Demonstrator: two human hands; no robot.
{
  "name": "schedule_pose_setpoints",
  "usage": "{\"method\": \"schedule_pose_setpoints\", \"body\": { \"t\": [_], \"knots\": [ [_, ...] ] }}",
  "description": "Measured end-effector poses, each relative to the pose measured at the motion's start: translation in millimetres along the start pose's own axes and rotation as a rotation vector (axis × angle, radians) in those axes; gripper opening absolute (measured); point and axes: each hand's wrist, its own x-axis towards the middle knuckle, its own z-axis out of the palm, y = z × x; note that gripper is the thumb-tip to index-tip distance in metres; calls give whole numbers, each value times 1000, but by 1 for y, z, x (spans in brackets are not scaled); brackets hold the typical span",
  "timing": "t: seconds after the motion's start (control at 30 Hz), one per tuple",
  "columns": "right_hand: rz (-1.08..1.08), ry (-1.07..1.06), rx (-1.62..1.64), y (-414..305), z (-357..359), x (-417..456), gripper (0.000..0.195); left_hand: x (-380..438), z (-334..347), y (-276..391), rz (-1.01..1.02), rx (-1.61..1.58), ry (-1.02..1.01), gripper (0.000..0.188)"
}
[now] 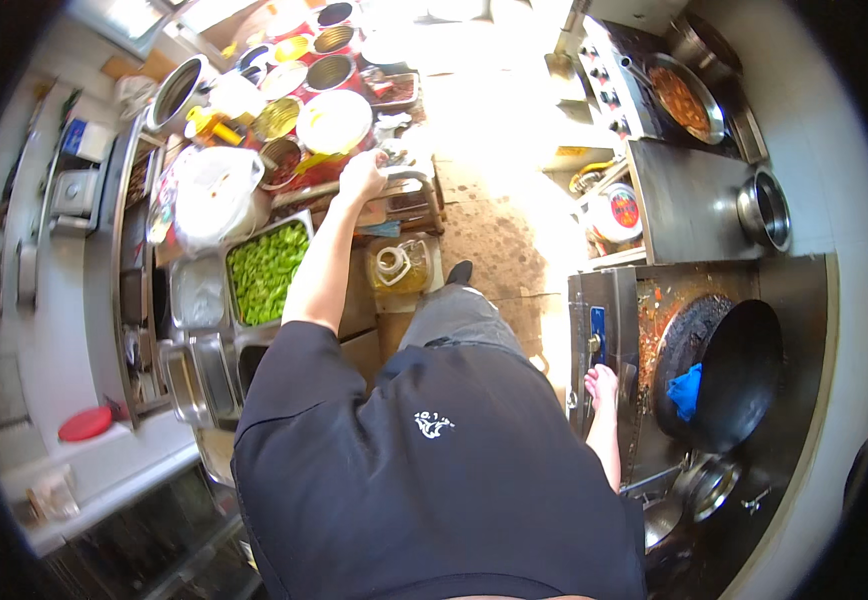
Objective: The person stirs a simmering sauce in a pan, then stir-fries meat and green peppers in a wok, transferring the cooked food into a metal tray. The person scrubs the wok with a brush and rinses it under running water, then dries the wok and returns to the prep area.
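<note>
My left hand (pixel 362 178) is stretched out at the upper middle, its fingers curled by the metal rail (pixel 404 176) of a shelf or trolley crowded with tins. Beside its fingers lies a flat yellow thing (pixel 320 162); whether the hand grips this or the rail is unclear. Below that arm sits a metal pan of cut green peppers (pixel 272 270). At the right, my right hand (pixel 602 384) hangs with loosely bent fingers and nothing visible in it, near the front of the wok range (pixel 602 300). A black wok (pixel 745 375) tilts on the range with a blue cloth (pixel 684 391) by it.
A large white tub (pixel 212 196) stands left of the tins. On the floor is an open container of yellowish liquid (pixel 404 279). A frying pan of reddish-brown food (pixel 680 101) is on the stove at the upper right; a steel pot (pixel 764 210) stands on the counter below it.
</note>
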Motion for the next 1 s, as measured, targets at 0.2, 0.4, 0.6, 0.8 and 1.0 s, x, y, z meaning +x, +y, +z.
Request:
{"method": "schedule_pose_setpoints", "body": {
  "t": [0.2, 0.4, 0.6, 0.8, 1.0],
  "knots": [
    [275, 151, 45, 3, 37, -42, 14, 128, 86, -47, 286, 312, -132, 58],
    [356, 179, 21, 2, 79, -67, 14, 163, 125, -94, 414, 459, -283, 29],
    [345, 115, -83, -19, 110, -34, 18, 171, 111, -86, 416, 490, -141, 27],
    [206, 49, -149, -84, 140, 8, 15, 173, 41, -81, 187, 188, 232, 38],
    [5, -123, -40, -161, 152, 46, 14, 154, -63, 74, -332, -1778, -280, 45]
  ]
}}
